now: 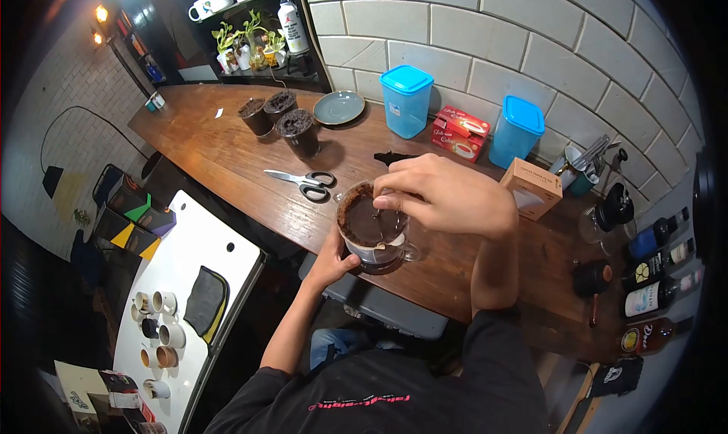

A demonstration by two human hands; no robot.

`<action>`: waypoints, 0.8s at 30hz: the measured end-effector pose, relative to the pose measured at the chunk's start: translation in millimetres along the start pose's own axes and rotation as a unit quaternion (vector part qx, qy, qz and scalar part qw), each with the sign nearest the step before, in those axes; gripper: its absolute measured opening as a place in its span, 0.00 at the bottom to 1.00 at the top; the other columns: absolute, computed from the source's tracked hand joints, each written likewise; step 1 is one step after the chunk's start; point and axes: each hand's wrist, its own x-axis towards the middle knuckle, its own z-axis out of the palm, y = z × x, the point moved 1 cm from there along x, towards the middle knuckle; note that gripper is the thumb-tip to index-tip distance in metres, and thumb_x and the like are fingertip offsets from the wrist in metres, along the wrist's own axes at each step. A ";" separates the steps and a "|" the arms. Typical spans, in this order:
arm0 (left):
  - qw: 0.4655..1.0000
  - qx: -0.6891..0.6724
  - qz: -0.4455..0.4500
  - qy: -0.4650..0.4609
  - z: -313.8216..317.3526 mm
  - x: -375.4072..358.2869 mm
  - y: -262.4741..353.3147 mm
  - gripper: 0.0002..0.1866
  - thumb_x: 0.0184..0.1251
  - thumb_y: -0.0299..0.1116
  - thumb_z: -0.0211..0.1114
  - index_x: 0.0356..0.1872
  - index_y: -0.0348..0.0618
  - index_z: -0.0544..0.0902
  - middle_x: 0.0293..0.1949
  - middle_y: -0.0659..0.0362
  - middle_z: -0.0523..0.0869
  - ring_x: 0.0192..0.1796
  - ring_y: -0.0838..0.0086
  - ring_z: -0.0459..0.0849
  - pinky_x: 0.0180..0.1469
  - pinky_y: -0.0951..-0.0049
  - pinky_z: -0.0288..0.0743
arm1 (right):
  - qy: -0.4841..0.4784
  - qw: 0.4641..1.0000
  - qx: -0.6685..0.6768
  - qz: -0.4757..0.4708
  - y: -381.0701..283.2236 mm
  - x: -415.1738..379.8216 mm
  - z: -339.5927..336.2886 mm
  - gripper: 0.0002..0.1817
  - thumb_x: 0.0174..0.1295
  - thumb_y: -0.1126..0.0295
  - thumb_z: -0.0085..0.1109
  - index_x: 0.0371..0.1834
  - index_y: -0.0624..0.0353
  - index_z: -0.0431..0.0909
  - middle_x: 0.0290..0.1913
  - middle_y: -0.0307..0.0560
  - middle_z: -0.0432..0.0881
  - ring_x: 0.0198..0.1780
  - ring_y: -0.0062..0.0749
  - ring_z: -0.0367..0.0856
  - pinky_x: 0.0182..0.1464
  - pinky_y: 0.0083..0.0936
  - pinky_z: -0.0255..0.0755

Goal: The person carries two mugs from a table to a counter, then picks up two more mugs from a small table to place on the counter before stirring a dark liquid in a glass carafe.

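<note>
A clear glass coffee dripper (356, 233) with dark brown, wet-looking coffee in it sits over a glass server (379, 266) near the counter's front edge. My left hand (331, 261) is wrapped round the side of the glass, thumb toward me. Above the coffee, my right hand (444, 195) is closed in a pinch, fingertips pointing down into the dripper. Something thin and shiny shows just under those fingertips, too small to name. Scissors (303, 182) with black and white handles lie to the left of the dripper, blades pointing away.
Three dark-filled cups (298, 134) stand at the back left beside a grey plate (339, 108). Two blue lidded containers (407, 104), a red tea box (460, 133) and a cardboard box (532, 188) line the wall. Several bottles (648, 299) and a coffee grinder (607, 210) stand right.
</note>
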 end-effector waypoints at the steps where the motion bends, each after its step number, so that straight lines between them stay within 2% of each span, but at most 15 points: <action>1: 1.000 0.006 0.005 -0.001 1.1 0.0 -1.2 0.67 0.49 0.71 0.71 0.77 0.33 0.47 0.74 0.45 0.59 0.77 0.59 0.57 0.77 0.61 0.49 | 0.009 1.000 -0.001 -0.007 1.2 0.0 0.7 0.16 0.69 0.62 0.55 0.49 0.61 0.84 0.41 0.60 0.84 0.46 0.56 0.81 0.51 0.43 0.74; 11: 0.999 0.030 0.017 0.010 2.1 0.1 -1.9 0.66 0.50 0.71 0.70 0.77 0.32 0.46 0.74 0.43 0.59 0.77 0.58 0.56 0.77 0.61 0.49 | 0.042 0.999 -0.006 -0.032 -8.6 -0.7 -6.4 0.14 0.67 0.65 0.56 0.48 0.61 0.84 0.40 0.58 0.84 0.46 0.55 0.81 0.51 0.42 0.74; 18: 0.999 0.030 0.022 0.001 1.5 0.4 -4.4 0.65 0.51 0.71 0.70 0.77 0.33 0.49 0.74 0.43 0.59 0.77 0.59 0.56 0.77 0.61 0.49 | 0.015 1.000 -0.007 -0.014 -4.7 -4.8 -4.9 0.13 0.66 0.66 0.58 0.46 0.62 0.84 0.40 0.58 0.84 0.46 0.54 0.82 0.50 0.42 0.74; 20: 1.000 0.011 0.025 0.010 2.1 0.5 -5.8 0.65 0.50 0.71 0.70 0.76 0.34 0.49 0.74 0.43 0.60 0.77 0.59 0.57 0.76 0.62 0.49 | 0.064 0.996 -0.001 -0.067 -0.6 -2.7 -2.2 0.11 0.66 0.67 0.60 0.42 0.65 0.82 0.34 0.53 0.79 0.38 0.49 0.80 0.39 0.38 0.71; 21: 1.000 0.010 0.028 0.009 0.8 1.5 -4.9 0.65 0.50 0.71 0.70 0.76 0.34 0.49 0.74 0.43 0.60 0.77 0.59 0.57 0.76 0.62 0.49 | 0.065 0.996 -0.004 -0.068 -1.9 -1.9 -3.2 0.11 0.66 0.67 0.60 0.42 0.65 0.82 0.34 0.53 0.79 0.38 0.49 0.80 0.39 0.38 0.71; 23: 1.000 0.006 0.025 0.010 2.6 0.3 -3.7 0.64 0.50 0.71 0.70 0.76 0.34 0.50 0.72 0.43 0.62 0.76 0.59 0.59 0.76 0.62 0.50 | 0.007 1.000 -0.004 -0.018 -3.3 -2.4 -3.3 0.13 0.66 0.65 0.58 0.45 0.64 0.84 0.40 0.58 0.84 0.45 0.54 0.82 0.48 0.42 0.73; 24: 0.999 0.011 0.026 0.016 3.0 0.1 -2.3 0.64 0.50 0.70 0.71 0.76 0.34 0.51 0.71 0.44 0.65 0.75 0.59 0.61 0.75 0.62 0.52 | 0.002 1.000 0.005 -0.018 -3.6 -2.2 -3.5 0.13 0.66 0.65 0.58 0.45 0.64 0.84 0.40 0.57 0.83 0.45 0.54 0.81 0.48 0.41 0.73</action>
